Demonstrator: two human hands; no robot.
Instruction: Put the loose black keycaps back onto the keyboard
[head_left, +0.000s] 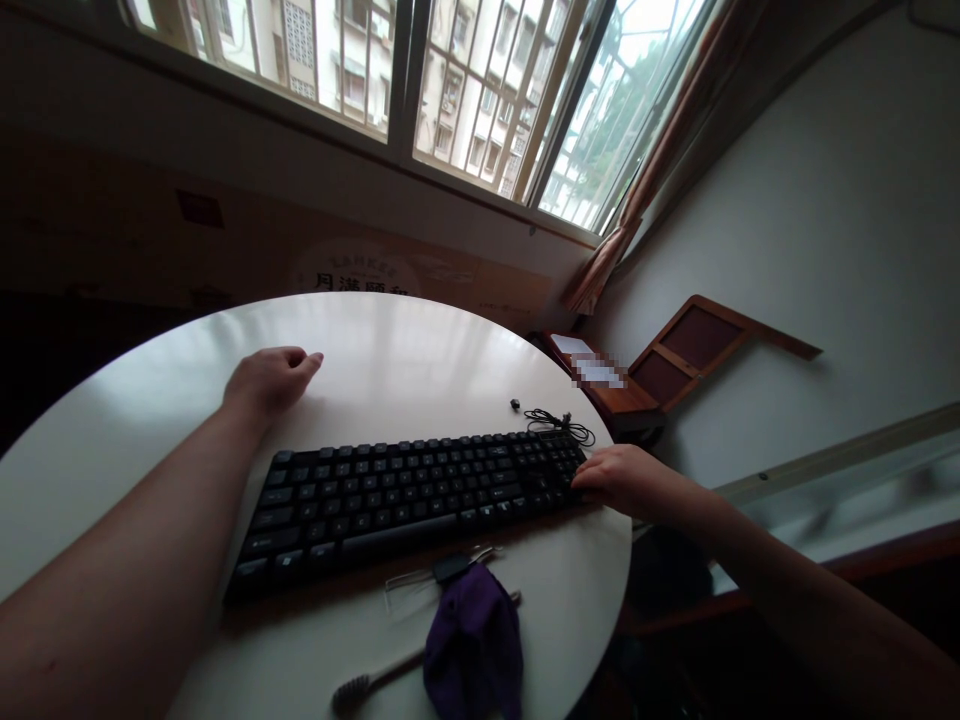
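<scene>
A black keyboard (420, 490) lies at a slant across the round white table. At its right end is my right hand (619, 475), fingers drawn together on the edge by the number keys. My left hand (274, 382) is closed over the table beyond the keyboard's left end, apart from it; whatever its fingers may hold is hidden. In front of the keyboard sits a bunched purple cloth (476, 640). A brush (360, 690) with dark bristles sticks out from beneath the cloth. Beside it is a small wire tool with a black middle (450, 568).
The keyboard's coiled cable (559, 422) lies behind its right end, near a small black plug (514, 405). The white table (360, 350) has a curved edge. Past it on the right stands a wooden chair (690, 350) with papers (574, 345). Barred windows and a curtain are behind.
</scene>
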